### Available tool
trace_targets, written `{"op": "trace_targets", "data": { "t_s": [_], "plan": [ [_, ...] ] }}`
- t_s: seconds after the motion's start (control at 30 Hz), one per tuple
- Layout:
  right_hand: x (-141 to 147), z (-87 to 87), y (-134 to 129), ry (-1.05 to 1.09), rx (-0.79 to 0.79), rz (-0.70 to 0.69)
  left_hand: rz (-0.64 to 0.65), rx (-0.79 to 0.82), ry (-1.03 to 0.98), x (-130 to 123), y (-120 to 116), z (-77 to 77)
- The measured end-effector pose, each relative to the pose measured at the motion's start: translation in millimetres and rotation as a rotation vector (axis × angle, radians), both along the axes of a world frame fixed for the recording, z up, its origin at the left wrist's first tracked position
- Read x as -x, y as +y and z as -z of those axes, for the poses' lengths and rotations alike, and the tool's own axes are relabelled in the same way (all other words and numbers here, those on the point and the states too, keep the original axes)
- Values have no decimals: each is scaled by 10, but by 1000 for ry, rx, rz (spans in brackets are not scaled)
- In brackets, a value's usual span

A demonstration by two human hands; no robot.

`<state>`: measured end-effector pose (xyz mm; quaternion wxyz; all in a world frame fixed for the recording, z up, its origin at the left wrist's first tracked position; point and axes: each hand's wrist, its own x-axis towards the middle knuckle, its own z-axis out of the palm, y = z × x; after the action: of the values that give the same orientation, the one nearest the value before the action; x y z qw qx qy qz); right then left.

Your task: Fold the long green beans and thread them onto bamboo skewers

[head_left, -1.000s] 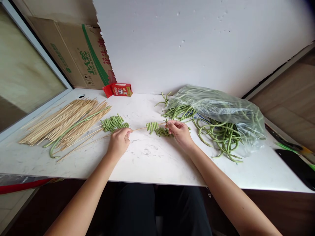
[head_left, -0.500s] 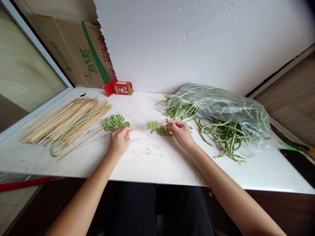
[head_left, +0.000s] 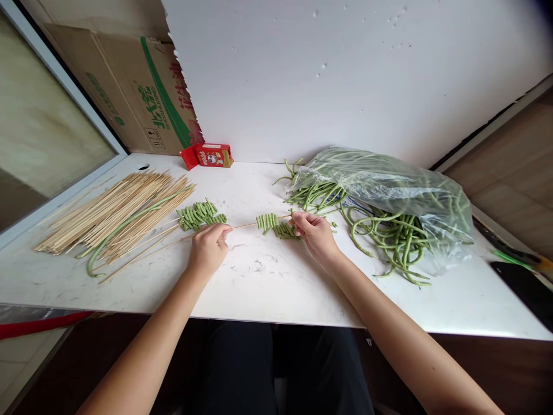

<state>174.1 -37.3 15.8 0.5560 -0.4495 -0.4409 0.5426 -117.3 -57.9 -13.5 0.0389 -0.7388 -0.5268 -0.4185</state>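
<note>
My left hand (head_left: 208, 249) is closed around a thin bamboo skewer (head_left: 244, 225) that runs rightward over the table. Several short pieces of green bean (head_left: 266, 221) are threaded side by side near its right end. My right hand (head_left: 317, 235) pinches at that tip, where a bit of green shows by the fingertips; the fingers partly hide it. Below the skewer, loose cut bean pieces (head_left: 284, 230) lie on the table beside my right fingers. Just behind my left hand rest filled bean skewers (head_left: 199, 213), their bare ends pointing left.
A pile of bare bamboo skewers (head_left: 108, 213) lies at left with one long bean (head_left: 125, 230) across it. On the right, long beans (head_left: 401, 239) spill from a clear plastic bag (head_left: 389, 173). A red box (head_left: 213, 155) stands by the white back panel (head_left: 345, 75).
</note>
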Motion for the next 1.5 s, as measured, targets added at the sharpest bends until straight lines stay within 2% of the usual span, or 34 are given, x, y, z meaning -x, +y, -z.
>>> {"op": "trace_targets", "data": {
  "t_s": [0.27, 0.63, 1.03, 1.5],
  "plan": [
    [26, -33, -27, 43, -17, 48, 71, 9, -47, -3, -22, 5],
    [107, 121, -6, 32, -34, 161, 63, 31, 15, -17, -15, 44],
    [127, 197, 1, 45, -54, 165, 97, 57, 33, -7, -7, 62],
    [139, 243, -12, 9, -61, 171, 47, 86, 78, -8, -4, 69]
  ]
}}
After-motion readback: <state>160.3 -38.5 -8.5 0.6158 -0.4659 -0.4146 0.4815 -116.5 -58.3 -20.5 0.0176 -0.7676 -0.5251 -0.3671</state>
